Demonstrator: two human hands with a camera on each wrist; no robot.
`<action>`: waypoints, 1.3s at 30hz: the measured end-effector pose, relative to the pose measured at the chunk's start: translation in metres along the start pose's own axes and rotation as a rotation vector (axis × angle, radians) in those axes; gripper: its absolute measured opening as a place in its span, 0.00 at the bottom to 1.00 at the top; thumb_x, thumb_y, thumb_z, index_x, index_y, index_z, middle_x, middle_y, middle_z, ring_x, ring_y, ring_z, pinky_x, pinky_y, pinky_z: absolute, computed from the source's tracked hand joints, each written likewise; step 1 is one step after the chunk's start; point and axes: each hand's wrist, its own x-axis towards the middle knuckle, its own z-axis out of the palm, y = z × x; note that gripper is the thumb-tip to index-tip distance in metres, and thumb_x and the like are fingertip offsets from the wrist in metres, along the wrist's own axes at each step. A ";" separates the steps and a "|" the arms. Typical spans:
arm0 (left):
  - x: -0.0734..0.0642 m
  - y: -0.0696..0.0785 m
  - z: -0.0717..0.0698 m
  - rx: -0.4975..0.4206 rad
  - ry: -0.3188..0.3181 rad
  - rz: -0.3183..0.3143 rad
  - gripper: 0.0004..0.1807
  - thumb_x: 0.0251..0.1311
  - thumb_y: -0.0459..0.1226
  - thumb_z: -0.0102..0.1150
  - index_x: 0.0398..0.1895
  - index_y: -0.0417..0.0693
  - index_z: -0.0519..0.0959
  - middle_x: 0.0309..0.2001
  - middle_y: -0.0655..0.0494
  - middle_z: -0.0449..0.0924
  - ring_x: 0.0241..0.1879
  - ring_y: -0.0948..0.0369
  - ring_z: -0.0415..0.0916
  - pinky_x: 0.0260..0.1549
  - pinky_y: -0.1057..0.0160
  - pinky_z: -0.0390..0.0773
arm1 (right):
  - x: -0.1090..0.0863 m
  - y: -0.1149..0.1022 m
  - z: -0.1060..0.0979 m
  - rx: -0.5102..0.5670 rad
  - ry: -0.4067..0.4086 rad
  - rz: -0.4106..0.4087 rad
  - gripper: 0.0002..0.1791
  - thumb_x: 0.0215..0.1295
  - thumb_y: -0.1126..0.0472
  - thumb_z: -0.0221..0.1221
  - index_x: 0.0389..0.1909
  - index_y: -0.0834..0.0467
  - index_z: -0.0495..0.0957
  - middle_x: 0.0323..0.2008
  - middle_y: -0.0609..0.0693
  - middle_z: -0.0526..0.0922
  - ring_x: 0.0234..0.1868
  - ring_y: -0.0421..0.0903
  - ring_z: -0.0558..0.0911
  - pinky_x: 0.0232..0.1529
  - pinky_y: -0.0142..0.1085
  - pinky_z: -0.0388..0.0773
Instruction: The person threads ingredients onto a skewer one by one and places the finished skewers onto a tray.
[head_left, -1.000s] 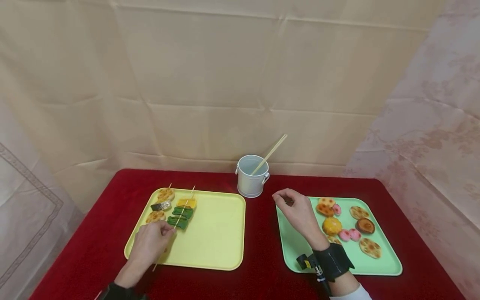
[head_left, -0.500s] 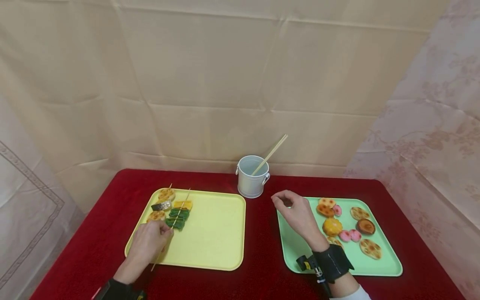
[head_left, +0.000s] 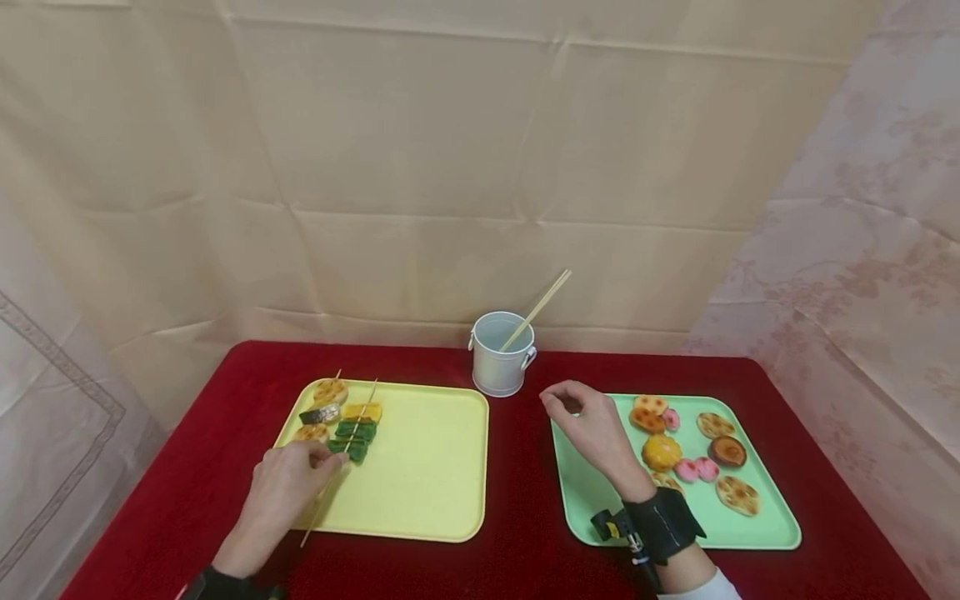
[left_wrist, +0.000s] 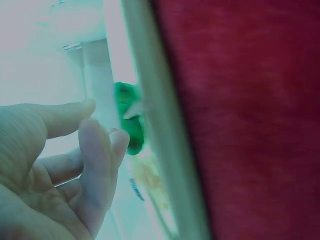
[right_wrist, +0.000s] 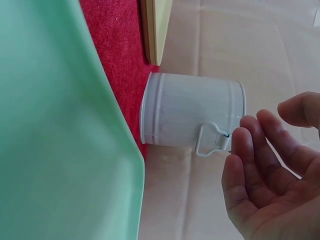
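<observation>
The skewer (head_left: 356, 430) lies on the yellow tray (head_left: 427, 467), its yellow piece (head_left: 362, 412) at the far end, its stick's near end (head_left: 303, 540) poking out over the near rim. The left hand (head_left: 281, 487) hovers right at the lower green piece, and the wrist view shows its thumb (left_wrist: 70, 115) and fingertips (left_wrist: 89, 131) almost meeting, with no stick visible between them (whether they brush the skewer, I can't tell). That overhanging end looks like the weak spot: a wrist or cuff dragged across it could lever the skewer round, knocking it into the second skewer (head_left: 322, 413) close alongside. The pieces might also slip along the stick if pinched and tugged, though how tightly they fit doesn't show. The right hand (head_left: 594, 429), well apart from the left, holds nothing, fingers loosely bent, between the bucket (head_left: 500, 372) and the green tray (head_left: 588, 483). A careless sweep there could tip the bucket, the more so with tall sticks (head_left: 536, 310) leaning out.
</observation>
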 end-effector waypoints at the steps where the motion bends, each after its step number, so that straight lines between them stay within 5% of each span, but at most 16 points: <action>1: 0.001 0.003 -0.001 -0.001 0.010 0.006 0.13 0.62 0.42 0.72 0.36 0.39 0.89 0.27 0.52 0.85 0.23 0.58 0.68 0.23 0.58 0.65 | 0.000 0.000 -0.001 0.001 0.003 -0.003 0.09 0.72 0.56 0.64 0.46 0.56 0.87 0.39 0.48 0.88 0.42 0.47 0.85 0.46 0.43 0.82; 12: 0.010 0.041 -0.002 -0.082 0.069 0.133 0.11 0.65 0.45 0.69 0.41 0.48 0.90 0.32 0.58 0.87 0.27 0.61 0.76 0.24 0.58 0.71 | 0.008 -0.005 -0.019 -0.074 0.060 -0.052 0.08 0.71 0.56 0.64 0.44 0.55 0.87 0.37 0.47 0.88 0.39 0.47 0.82 0.44 0.43 0.81; 20: 0.023 0.063 0.022 -0.180 0.146 0.142 0.12 0.66 0.45 0.66 0.42 0.48 0.90 0.39 0.54 0.87 0.37 0.56 0.82 0.33 0.55 0.77 | 0.033 -0.008 -0.029 -0.128 0.100 -0.059 0.12 0.74 0.55 0.61 0.44 0.59 0.87 0.36 0.50 0.88 0.37 0.48 0.81 0.40 0.42 0.79; 27: 0.024 0.080 0.039 -0.230 0.148 0.147 0.11 0.66 0.45 0.66 0.41 0.49 0.90 0.41 0.55 0.87 0.39 0.55 0.83 0.32 0.53 0.78 | 0.061 -0.010 -0.038 -0.103 0.166 -0.045 0.16 0.76 0.53 0.57 0.49 0.60 0.86 0.35 0.55 0.86 0.36 0.53 0.78 0.37 0.42 0.77; 32: 0.023 0.085 0.046 -0.254 0.150 0.121 0.11 0.66 0.46 0.66 0.41 0.50 0.90 0.40 0.56 0.87 0.39 0.55 0.83 0.31 0.54 0.77 | 0.083 -0.011 -0.033 -0.064 0.188 -0.017 0.17 0.77 0.52 0.57 0.51 0.61 0.84 0.42 0.57 0.86 0.41 0.54 0.80 0.41 0.43 0.79; 39: 0.022 0.087 0.051 -0.294 0.166 0.135 0.10 0.66 0.44 0.67 0.40 0.50 0.90 0.38 0.56 0.86 0.36 0.57 0.82 0.31 0.55 0.77 | 0.110 -0.013 -0.017 -0.063 0.200 -0.008 0.17 0.76 0.51 0.58 0.49 0.62 0.83 0.38 0.57 0.86 0.38 0.53 0.80 0.36 0.40 0.75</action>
